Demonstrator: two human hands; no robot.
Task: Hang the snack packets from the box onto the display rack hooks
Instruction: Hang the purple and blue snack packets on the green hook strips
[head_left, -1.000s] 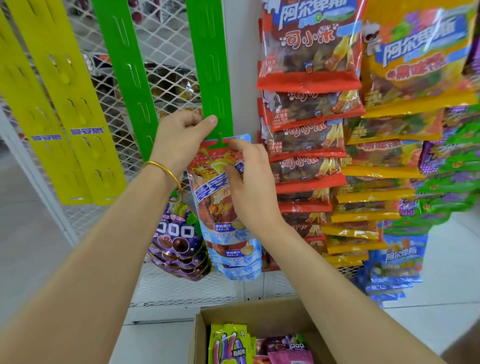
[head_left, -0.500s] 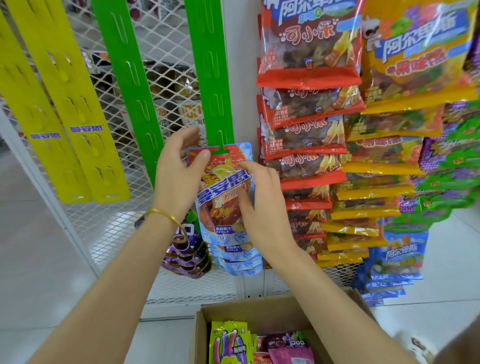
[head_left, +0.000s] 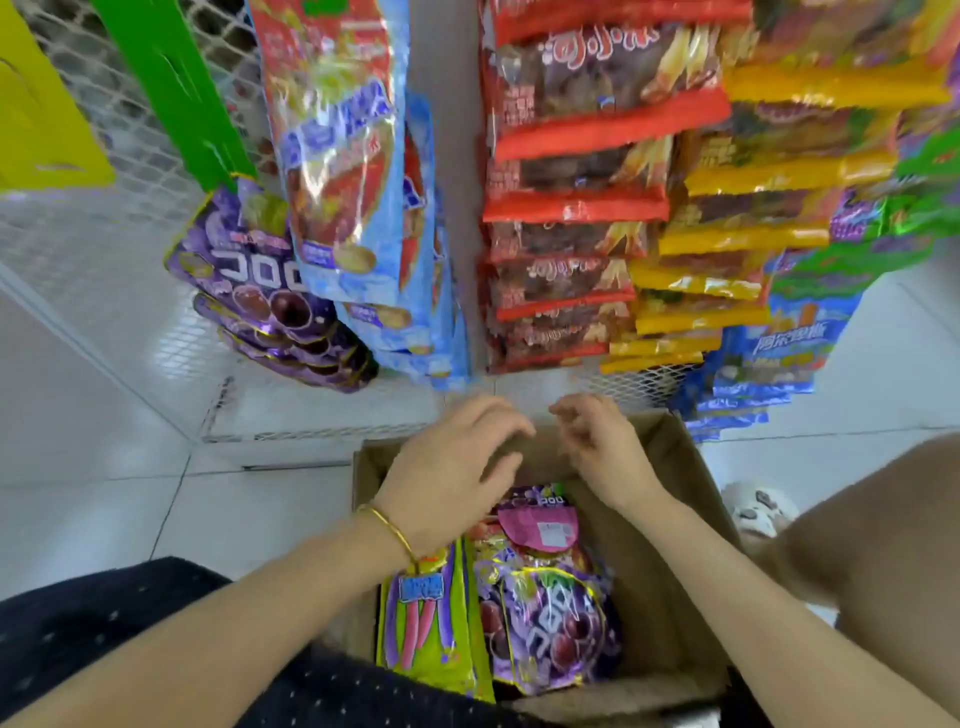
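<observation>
Both hands over the open cardboard box (head_left: 680, 499), neither holding anything.

Left hand (head_left: 452, 483): palm down, fingers (head_left: 501, 422) spread and slightly bent, empty. Gold bangle (head_left: 390, 527) on the wrist.

Right hand (head_left: 610, 454): just beside the left, a small gap between the fingertips. Its fingers (head_left: 571, 410) are loosely curled inward around nothing; motion blur softens the tips.

Under and just nearer than the fingers, inside the box, lie the snack packets not yet hung. A pink packet (head_left: 540, 526) is directly below the left fingers. A purple grape packet (head_left: 545, 623) is nearer the wrists, and a yellow-green packet (head_left: 423, 623) stands on edge under the left forearm.

Beyond the fingertips is the display rack, white wire mesh (head_left: 98, 249) standing on a pale tiled floor (head_left: 78, 467).

- Past the left fingers: a column of blue-and-red packets (head_left: 343, 156), with purple packets (head_left: 260, 296) below a green hanging strip (head_left: 171, 88) further left. A yellow strip (head_left: 41, 109) is at the far edge.
- Past the right fingers: overlapping red-edged packets (head_left: 571, 156), then yellow-edged packets (head_left: 753, 208), with blue packets (head_left: 769, 364) lowest on that side.

Dark speckled fabric (head_left: 104, 623) lies below the left forearm.
</observation>
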